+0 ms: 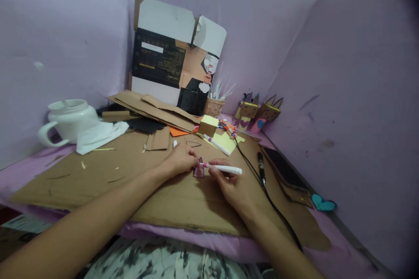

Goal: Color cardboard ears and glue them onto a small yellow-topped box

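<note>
My right hand (231,181) grips a white felt-tip marker (227,168) with a pink end. Its tip points left and touches or hovers just over a small purple-coloured cardboard cut-out (198,171) with a dark outline. My left hand (180,159) is closed, fingertips pinched at the upper left edge of this cut-out, which lies on the cardboard sheet. A small white end (175,144) shows behind the left hand; what it belongs to is hidden. Beyond the hands lie a thin dark triangular outline (194,143) and another white marker with a purple end (216,144).
A brown cardboard sheet (157,209) covers the table. At left stand a white teapot (70,117) and tissue (101,137). Cardboard scraps (153,109) and a small box (208,125) lie behind. A black cable (271,205), black pen (261,168) and phone (286,168) are at right.
</note>
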Tool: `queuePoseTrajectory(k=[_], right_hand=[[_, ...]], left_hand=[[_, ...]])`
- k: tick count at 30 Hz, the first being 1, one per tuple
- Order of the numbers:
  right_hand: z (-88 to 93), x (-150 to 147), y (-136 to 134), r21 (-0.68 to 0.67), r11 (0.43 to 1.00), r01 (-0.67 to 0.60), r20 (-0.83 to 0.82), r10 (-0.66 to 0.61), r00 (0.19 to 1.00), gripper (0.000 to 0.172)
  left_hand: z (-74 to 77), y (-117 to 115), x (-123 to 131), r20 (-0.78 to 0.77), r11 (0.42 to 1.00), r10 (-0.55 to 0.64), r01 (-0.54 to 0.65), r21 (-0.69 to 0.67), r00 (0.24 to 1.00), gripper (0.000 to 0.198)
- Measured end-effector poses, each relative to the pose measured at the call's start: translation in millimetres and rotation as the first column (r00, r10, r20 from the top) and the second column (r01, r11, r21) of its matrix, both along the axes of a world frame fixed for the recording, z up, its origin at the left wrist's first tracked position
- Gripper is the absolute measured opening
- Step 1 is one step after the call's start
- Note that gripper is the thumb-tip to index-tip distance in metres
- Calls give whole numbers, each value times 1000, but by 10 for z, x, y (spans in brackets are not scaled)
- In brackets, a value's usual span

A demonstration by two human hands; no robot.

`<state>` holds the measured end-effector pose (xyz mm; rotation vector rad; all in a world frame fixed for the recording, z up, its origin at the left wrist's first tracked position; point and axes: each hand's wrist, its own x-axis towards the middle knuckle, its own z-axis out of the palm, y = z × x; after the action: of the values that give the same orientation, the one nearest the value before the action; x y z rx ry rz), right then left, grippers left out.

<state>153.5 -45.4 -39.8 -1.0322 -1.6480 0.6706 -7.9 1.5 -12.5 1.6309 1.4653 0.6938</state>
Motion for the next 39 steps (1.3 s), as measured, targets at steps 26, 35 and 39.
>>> queuePoseTrajectory(k=[26,35,39], right_hand=[[-16,-8,-30,-48,998,-44,7,45,999,15],[96,11,-49,-101,993,59,-114,-70,991,23],[61,11,-18,-66,997,48,-27,-49,998,20]], left_hand=[[11,-3,-6,3,1000,-22,22,-16,1000,18],[18,-12,4,4,1000,-2,3,-20,1000,18],[19,-13,5,15,1000,1,-1,-15,1000,15]])
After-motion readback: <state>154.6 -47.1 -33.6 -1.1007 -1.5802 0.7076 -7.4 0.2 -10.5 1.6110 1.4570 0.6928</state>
